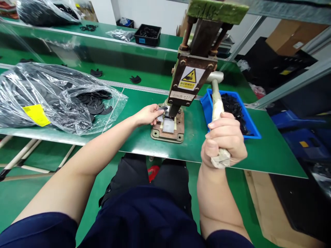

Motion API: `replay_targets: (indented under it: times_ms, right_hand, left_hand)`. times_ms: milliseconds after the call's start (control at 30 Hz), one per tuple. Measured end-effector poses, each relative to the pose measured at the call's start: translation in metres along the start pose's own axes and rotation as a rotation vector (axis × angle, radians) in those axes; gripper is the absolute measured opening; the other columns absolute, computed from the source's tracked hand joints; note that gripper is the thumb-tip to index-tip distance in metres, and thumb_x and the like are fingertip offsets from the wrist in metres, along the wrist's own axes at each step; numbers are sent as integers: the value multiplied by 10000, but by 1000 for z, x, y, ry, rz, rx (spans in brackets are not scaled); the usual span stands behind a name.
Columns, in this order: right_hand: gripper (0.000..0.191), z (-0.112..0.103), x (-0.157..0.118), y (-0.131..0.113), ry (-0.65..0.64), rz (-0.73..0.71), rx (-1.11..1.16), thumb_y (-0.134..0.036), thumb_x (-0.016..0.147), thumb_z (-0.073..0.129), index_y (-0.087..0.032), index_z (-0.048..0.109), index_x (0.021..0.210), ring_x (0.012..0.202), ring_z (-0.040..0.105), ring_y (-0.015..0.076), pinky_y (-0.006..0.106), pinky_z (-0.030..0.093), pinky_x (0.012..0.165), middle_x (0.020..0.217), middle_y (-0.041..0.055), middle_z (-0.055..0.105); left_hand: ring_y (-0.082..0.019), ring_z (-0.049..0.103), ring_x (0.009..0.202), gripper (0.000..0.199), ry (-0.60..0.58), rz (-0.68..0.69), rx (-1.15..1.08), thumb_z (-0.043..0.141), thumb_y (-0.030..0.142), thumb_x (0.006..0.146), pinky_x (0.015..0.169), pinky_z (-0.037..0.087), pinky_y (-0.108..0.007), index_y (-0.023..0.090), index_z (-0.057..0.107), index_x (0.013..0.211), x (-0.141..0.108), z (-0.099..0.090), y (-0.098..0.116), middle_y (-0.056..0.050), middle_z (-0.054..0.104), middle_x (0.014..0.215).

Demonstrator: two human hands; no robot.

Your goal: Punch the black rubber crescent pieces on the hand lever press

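A hand press (178, 79) with a yellow warning label stands on the green table. My right hand (224, 141) is wrapped round its taped lever handle (216, 100), to the right of the press. My left hand (150, 114) pinches a small black part (162, 108) at the left side of the press's ram, above the base plate (155, 133). A shiny metal block (168, 125) sits on the front of that base. Part of the black piece is hidden by my fingers and the press.
A clear plastic bag (64, 113) of black curved parts lies at the left. Right of the press is a blue bin (252, 127) holding black parts. Two loose black pieces lie on the green strip behind, and a black bin (147, 40) stands farther back.
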State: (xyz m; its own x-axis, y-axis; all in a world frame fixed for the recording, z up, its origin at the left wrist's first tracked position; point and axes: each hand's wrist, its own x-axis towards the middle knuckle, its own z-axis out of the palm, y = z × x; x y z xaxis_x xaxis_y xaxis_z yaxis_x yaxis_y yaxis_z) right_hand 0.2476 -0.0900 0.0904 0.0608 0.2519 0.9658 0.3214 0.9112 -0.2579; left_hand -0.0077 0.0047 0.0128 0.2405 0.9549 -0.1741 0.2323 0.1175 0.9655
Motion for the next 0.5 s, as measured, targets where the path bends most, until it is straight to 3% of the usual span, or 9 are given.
replay_targets:
  times_ms: [133, 300, 500]
  right_hand:
    - [341, -2, 0, 1, -15, -11, 10, -366, 920, 702, -227, 534, 658, 789, 686, 146, 520, 572, 1005, 649, -56, 605]
    - [331, -3, -1, 1, -22, -6, 38, -348, 919, 714, -212, 536, 676, 825, 691, 134, 517, 563, 1029, 686, -71, 613]
    - [329, -5, -2, -2, -35, 28, 26, -346, 934, 704, -214, 546, 678, 831, 691, 133, 533, 562, 1040, 694, -71, 616]
  left_hand:
    - [-86, 546, 370, 424, -86, -15, -64, 832, 511, 912, 411, 377, -203, 203, 541, 901, 13, 13, 8, 41, 626, 520]
    - [-89, 579, 392, 358, -178, -65, -32, 879, 402, 886, 422, 407, -185, 190, 594, 928, 16, 12, 16, 51, 608, 513]
    - [-119, 593, 406, 356, -120, -155, 29, 913, 363, 844, 444, 437, -207, 193, 600, 858, 19, 14, 20, 27, 612, 524]
